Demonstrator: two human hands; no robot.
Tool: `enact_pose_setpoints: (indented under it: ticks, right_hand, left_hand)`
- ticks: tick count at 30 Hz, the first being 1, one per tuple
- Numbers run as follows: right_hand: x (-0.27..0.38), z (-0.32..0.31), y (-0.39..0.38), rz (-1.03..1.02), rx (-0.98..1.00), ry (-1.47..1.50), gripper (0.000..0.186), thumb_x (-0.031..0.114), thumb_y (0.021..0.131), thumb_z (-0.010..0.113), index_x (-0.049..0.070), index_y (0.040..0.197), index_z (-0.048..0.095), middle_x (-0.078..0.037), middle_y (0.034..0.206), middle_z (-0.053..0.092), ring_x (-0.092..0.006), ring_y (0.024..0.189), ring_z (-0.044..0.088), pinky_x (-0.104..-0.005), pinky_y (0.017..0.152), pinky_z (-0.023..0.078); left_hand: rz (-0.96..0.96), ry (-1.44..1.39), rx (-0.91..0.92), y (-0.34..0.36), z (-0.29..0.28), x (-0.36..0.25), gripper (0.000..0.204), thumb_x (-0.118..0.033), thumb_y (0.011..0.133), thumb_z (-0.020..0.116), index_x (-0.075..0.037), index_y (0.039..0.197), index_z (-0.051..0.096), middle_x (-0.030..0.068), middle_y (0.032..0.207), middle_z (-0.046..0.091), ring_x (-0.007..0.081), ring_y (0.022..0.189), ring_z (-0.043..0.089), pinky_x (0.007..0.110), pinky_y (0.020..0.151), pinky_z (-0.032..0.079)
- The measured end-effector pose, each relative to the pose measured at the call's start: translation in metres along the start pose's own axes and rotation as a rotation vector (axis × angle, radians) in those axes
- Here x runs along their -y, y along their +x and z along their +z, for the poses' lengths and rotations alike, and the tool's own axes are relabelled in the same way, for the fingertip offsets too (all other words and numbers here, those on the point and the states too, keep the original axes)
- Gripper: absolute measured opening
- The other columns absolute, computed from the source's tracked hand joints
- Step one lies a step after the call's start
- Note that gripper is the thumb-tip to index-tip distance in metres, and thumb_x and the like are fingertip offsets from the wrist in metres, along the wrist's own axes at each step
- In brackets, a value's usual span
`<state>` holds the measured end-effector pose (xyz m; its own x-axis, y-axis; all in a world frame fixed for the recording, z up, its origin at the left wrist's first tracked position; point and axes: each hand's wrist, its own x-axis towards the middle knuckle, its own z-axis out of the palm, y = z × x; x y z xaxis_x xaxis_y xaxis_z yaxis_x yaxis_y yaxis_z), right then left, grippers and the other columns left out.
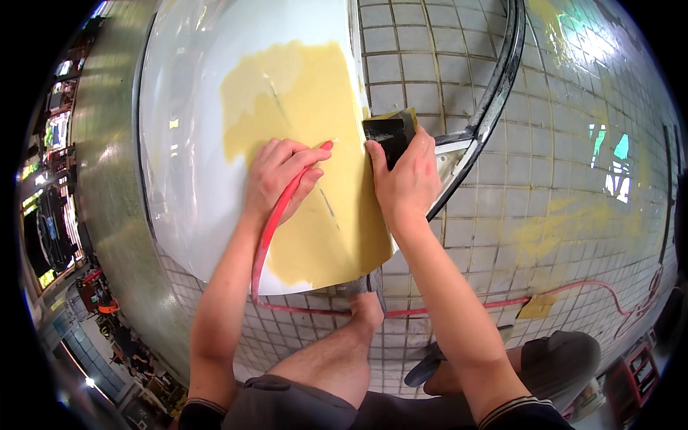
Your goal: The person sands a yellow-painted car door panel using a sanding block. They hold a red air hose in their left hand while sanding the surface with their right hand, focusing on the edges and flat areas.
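Observation:
A white car door panel (186,107) lies before me with a broad patch of yellow coating (301,93), crossed by a thin darker streak. My left hand (283,175) is closed round the end of a red hose (271,223) over the patch; the hose runs down past the panel's lower edge. At the panel's right edge, my right hand (408,179) grips a black block (385,136) with yellowish sheet material at its back, thumb on the near side.
The door's dark-trimmed window frame (494,93) extends right. Tiled floor (545,158) has yellow smears, a yellow square piece (537,307) and the trailing hose. My legs (322,344) are below the panel. Cluttered equipment (100,308) stands at far left.

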<state>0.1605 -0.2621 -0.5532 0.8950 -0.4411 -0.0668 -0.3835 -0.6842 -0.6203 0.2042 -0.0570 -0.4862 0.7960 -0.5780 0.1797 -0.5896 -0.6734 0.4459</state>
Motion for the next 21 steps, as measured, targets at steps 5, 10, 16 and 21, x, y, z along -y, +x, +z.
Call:
enact_pose_setpoints:
  ticks: [5, 10, 16, 21]
  right_hand:
    - [0.027, 0.000, 0.029, 0.053, -0.004, 0.030, 0.067, 0.047, 0.090, 0.080, -0.002, 0.128, 0.053, -0.019, 0.118, 0.067, -0.0407, 0.105, 0.069, -0.0483, 0.084, 0.057]
    - [0.061, 0.010, 0.126, 0.175, 0.110, 0.097, 0.064, 0.054, 0.092, 0.076, 0.001, 0.117, 0.053, -0.024, 0.113, 0.072, -0.0469, 0.105, 0.070, -0.0529, 0.087, 0.056]
    - [0.020, -0.010, 0.035, 0.164, 0.262, 0.096, 0.062, 0.050, 0.092, 0.077, 0.002, 0.119, 0.048, -0.023, 0.119, 0.069, -0.0464, 0.104, 0.070, -0.0546, 0.085, 0.055]
    - [0.040, 0.008, 0.105, 0.058, 0.095, 0.064, 0.062, 0.052, 0.091, 0.077, 0.001, 0.116, 0.050, -0.024, 0.111, 0.072, -0.0480, 0.101, 0.070, -0.0550, 0.086, 0.056]
  left_hand:
    - [-0.006, 0.002, 0.001, 0.001, -0.004, -0.001, 0.023, -0.014, 0.089, 0.076, -0.015, 0.112, 0.077, 0.0016, 0.096, 0.066, 0.0244, 0.089, 0.061, 0.038, 0.082, 0.051]
    - [0.013, 0.019, -0.013, 0.004, -0.001, -0.002, 0.023, -0.016, 0.089, 0.077, -0.017, 0.112, 0.077, -0.0002, 0.095, 0.066, 0.0229, 0.088, 0.061, 0.037, 0.082, 0.050]
    - [-0.005, 0.031, -0.014, -0.002, -0.003, 0.002, 0.027, -0.017, 0.086, 0.080, -0.019, 0.113, 0.076, -0.0008, 0.091, 0.063, 0.0215, 0.086, 0.061, 0.036, 0.079, 0.050]
    - [0.007, 0.024, -0.027, 0.003, 0.002, -0.002, 0.028, -0.018, 0.087, 0.080, -0.020, 0.114, 0.076, -0.0013, 0.092, 0.063, 0.0208, 0.086, 0.061, 0.035, 0.079, 0.050]
